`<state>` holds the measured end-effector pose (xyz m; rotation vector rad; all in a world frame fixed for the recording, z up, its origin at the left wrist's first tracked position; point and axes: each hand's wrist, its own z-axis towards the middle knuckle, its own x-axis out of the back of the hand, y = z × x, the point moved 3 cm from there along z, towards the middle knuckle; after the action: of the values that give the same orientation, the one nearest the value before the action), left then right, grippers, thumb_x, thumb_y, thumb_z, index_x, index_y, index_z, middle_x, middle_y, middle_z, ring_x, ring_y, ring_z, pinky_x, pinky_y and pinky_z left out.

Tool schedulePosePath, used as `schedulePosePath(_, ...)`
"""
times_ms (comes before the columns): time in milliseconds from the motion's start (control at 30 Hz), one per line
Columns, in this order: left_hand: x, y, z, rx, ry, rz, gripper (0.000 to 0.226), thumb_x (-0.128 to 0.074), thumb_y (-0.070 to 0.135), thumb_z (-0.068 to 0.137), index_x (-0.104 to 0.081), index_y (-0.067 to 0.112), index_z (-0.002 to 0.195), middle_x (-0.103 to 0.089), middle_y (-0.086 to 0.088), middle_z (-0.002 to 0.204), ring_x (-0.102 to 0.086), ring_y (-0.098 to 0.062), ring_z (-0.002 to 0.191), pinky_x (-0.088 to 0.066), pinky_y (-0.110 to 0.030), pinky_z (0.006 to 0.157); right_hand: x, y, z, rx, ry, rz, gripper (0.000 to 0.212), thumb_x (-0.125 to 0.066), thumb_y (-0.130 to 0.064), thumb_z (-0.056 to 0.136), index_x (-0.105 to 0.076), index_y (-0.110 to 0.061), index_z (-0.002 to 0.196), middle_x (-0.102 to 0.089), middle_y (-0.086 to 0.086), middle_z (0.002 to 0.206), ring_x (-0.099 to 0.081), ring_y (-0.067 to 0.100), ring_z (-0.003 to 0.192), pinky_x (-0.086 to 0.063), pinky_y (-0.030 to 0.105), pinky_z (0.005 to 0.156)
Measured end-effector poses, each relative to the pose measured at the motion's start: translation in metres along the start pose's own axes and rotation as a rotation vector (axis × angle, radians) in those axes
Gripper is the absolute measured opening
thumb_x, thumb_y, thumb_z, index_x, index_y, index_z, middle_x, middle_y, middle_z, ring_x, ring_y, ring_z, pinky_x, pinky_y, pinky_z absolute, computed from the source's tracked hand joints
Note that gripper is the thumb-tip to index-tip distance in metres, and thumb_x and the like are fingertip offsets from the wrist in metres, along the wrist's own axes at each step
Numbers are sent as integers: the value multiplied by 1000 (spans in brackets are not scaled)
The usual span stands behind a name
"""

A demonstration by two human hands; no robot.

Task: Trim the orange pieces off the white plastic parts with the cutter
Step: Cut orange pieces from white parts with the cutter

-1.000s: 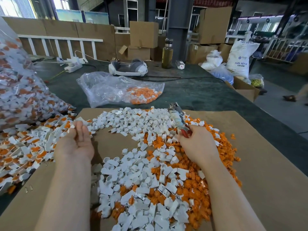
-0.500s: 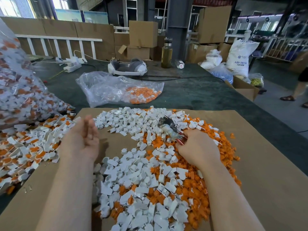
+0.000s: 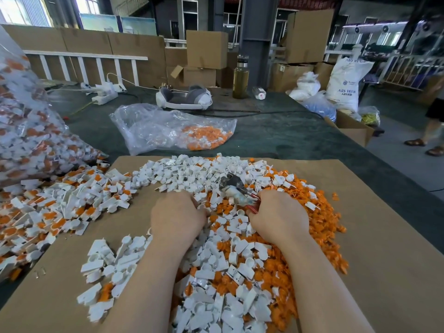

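Both hands low in the heap, knuckles up. Right hand point(image 3: 276, 217) grips the red-handled metal cutter point(image 3: 236, 189); its steel head pokes out ahead and to the left of the knuckles, lying nearly flat on the parts. Whether the blades are apart or closed cannot be told. Left hand point(image 3: 176, 215) has fingers curled down into the loose pile of white plastic parts point(image 3: 211, 236); a part may be pinched under them, but the fingertips are hidden, so cannot tell.

Untrimmed white parts with orange pieces attached point(image 3: 60, 207) lie well to the left of the left hand, spilling from the big clear bag point(image 3: 28, 131). Cut-off orange scraps point(image 3: 322, 217) bank up just right of the right hand. All sit on the brown cardboard sheet point(image 3: 384, 260) over the dark green counter point(image 3: 276, 138).

Risks, as judged:
- Cutter head sits close to the left fingers; a blind squeeze could nip skin.
- Left hand is digging in mixed, already-trimmed stock, so it may lift a finished part.
- Forearms resting across the heap could sweep scraps back among clean parts.
- Cut orange bits may fly off the cardboard edge.
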<state>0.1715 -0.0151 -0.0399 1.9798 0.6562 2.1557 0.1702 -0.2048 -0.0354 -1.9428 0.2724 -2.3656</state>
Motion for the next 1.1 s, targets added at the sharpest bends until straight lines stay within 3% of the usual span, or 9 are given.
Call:
schedulePosePath(133,4,4,-1,-39,62,-59,13,-66,34,87,-58,24,93,-60,8,82,-57,-19,83,-46,-31,73,5,0,1,-5,67,74,23,-58,-47,89,-46,-28,84,-47,-12,71,-47,7,63,-31,22,45)
schedulePosePath(300,12,11,-6,-31,121,-586,15,-68,21,86,-54,27,86,-60,9,81,-58,-11,69,-39,-27,54,9,-4,2,6,98,402,13,-57,-36,92,-53,-28,82,-57,-10,71,-53,6,61,-36,22,48)
schedulePosePath(400,16,18,-9,-24,106,-800,17,-73,25,87,-56,28,87,-64,8,86,-62,-10,72,-45,-24,58,11,-6,2,-33,33,730,9,-58,-25,92,-64,-21,88,-64,-1,73,-54,13,55,-46,25,50)
schedulePosePath(467,15,20,-11,6,56,-983,13,-73,19,87,-63,24,94,-71,0,88,-71,-16,80,-58,-33,70,14,-8,0,-79,-12,938,13,-57,-17,93,-68,-24,91,-69,1,80,-58,23,59,-53,23,52)
schedulePosePath(600,15,20,-14,91,-51,-1246,16,-68,4,88,-69,15,100,-76,-5,80,-75,-16,74,-62,-32,71,16,-12,-4,-126,-78,1143,22,-53,-12,95,-68,-28,92,-73,-8,80,-50,-2,43,-39,12,39)
schedulePosePath(667,16,23,-16,98,-91,-1301,18,-67,1,88,-71,14,100,-77,-7,79,-76,-18,75,-62,-30,72,16,-12,-4,-119,-68,1177,20,-53,-14,96,-68,-27,96,-74,-11,80,-44,-1,40,-37,13,40)
schedulePosePath(800,15,29,-21,99,-123,-1336,20,-69,-1,86,-73,14,99,-76,-10,77,-76,-20,72,-60,-23,64,16,-13,-4,-81,19,1154,17,-57,-18,95,-67,-29,86,-54,-15,49,-39,1,41,-34,15,39)
schedulePosePath(967,11,32,-23,115,-148,-1354,15,-74,2,84,-69,6,97,-76,-12,76,-75,-19,70,-60,-23,61,18,-19,-4,-41,129,1194,15,-63,-20,92,-67,-29,81,-60,-5,66,-50,-4,57,-40,7,50)
schedulePosePath(1100,10,33,-25,122,-162,-1350,8,-75,5,83,-70,5,89,-76,-12,74,-75,-17,68,-58,-21,60,21,-21,-6,43,170,1174,14,-65,-23,91,-63,-33,81,-65,-12,79,-57,-6,68,-44,4,59)
